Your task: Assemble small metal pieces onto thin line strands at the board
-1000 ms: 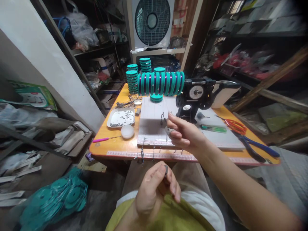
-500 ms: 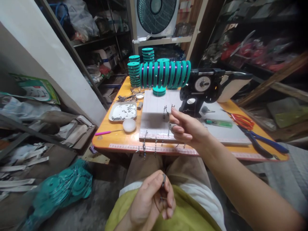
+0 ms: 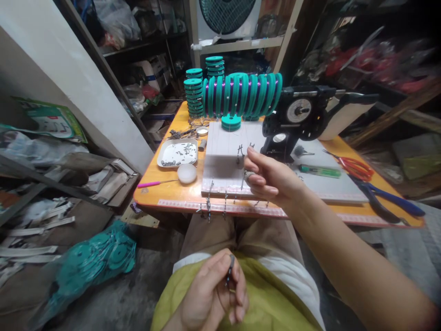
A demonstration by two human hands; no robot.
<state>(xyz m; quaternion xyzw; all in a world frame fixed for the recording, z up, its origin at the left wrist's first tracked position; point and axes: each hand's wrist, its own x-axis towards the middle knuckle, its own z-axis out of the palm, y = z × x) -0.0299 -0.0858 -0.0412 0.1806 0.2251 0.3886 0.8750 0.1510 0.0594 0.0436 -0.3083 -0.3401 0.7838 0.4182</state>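
The left hand [image 3: 214, 288] pinches a small dark strip [image 3: 230, 266] before the olive shirt [image 3: 270, 294]; the right hand [image 3: 267, 177] hangs over the pale board [image 3: 223, 138], its grip unclear. Apparently it's strip-handling; moving on calls for steady fingertips.

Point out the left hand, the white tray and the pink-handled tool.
Left hand [image 3: 215, 288]: head view, middle of the hand.
White tray [image 3: 168, 151]: head view, bare floor.
Pink-handled tool [image 3: 150, 184]: head view, handle.

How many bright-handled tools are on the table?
4: pink-handled tool, left of the white board; green tool, on it; red-handled tool and blue-handled tool, at right. Others may be hidden.
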